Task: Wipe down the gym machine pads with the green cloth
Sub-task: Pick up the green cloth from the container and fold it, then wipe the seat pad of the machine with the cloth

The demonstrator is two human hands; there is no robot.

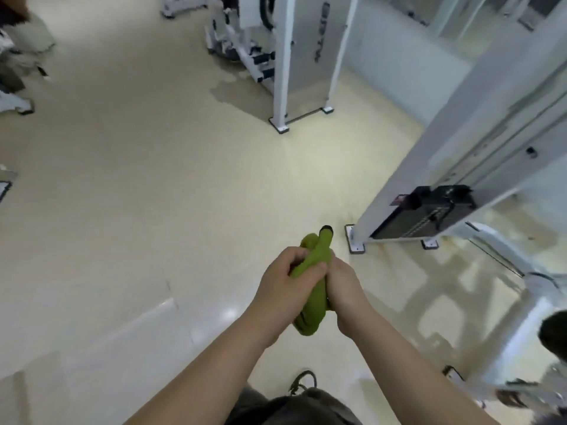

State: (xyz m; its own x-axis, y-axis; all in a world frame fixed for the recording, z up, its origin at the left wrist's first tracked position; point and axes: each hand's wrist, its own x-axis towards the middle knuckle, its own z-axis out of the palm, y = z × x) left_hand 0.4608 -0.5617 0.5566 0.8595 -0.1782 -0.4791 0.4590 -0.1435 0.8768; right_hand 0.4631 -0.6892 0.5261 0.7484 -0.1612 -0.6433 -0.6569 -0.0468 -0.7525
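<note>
The green cloth [311, 305] is bunched into a long roll between both my hands, above the pale floor in the lower middle of the view. My left hand [285, 283] grips its left side with the thumb pressed across the fabric. My right hand [345, 291] holds the right side, fingers curled round something under the cloth. A small black tip [325, 229] pokes out of the cloth's far end; what it belongs to is hidden. A dark pad [553, 332] shows at the right edge.
A white cable machine frame [478, 124] with a black weight stack [429, 213] stands close on the right, its feet on the floor. Another white machine [282, 56] stands further back. A person's legs and shoes [18, 56] are at the far left.
</note>
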